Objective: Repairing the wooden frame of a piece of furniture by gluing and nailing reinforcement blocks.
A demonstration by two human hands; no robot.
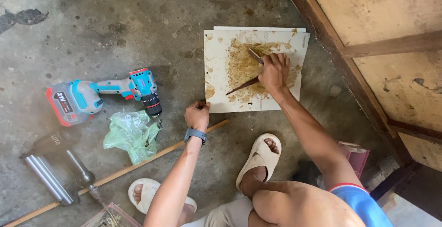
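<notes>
Two bare hands work over a white square board smeared with brown glue (221, 70) that lies flat on a grey concrete floor (152, 20). The right hand (274, 72) rests on the board's middle, fingers curled shut around a thin dark wooden stick (243, 86); the stick slants out leftward from under the fist, its tip lying in the brown smear, and a short end shows above the knuckles. The left hand (197, 115), with a grey wristband, sits at the board's lower left corner, fingers bent and pinching its near edge. A second white sheet peeks out from under the board's far edge. Left of the board lie a teal and red cordless drill (101, 96) and, just below it, a crumpled green plastic bag (131, 135). A long thin wooden rod (138, 162) runs diagonally beneath the left forearm. Both feet wear cream sandals.
</notes>
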